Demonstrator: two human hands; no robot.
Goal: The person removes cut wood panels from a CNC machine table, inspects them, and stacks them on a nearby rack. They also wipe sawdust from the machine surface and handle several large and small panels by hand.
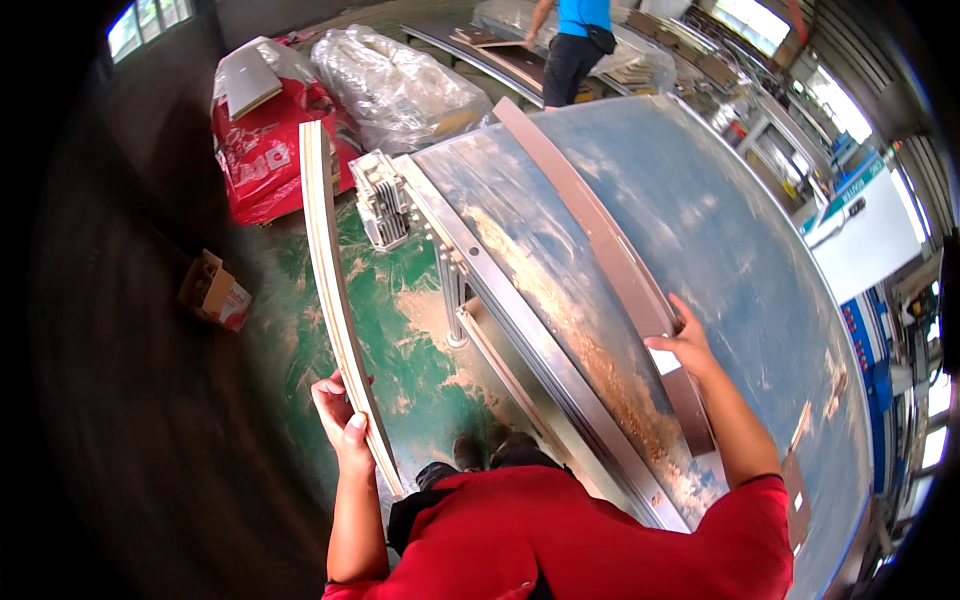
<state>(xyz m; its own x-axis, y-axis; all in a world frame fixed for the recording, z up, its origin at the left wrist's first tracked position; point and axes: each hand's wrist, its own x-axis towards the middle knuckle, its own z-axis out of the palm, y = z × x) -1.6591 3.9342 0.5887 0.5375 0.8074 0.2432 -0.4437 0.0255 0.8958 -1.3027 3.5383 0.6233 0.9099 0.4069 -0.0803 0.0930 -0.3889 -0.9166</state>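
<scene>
My left hand (342, 412) is closed round the lower part of a long pale wooden strip (324, 240), held nearly upright beside the table, over the floor. On the right, my right hand (686, 345) grips a long brown plank (600, 235) near its close end, thumb on top by a small white label (664, 361) and fingers over the far edge. The plank lies lengthwise along the dusty blue-grey worktable (700, 200), reaching its far edge. Whether it rests flat or is slightly lifted, I cannot tell.
Sawdust (600, 370) lies along the table's metal edge rail (540, 330). A finned motor (383, 205) juts from the table's far left corner. Wrapped bundles (400, 85), a cardboard box (215, 292) and a person in blue (580, 40) are beyond.
</scene>
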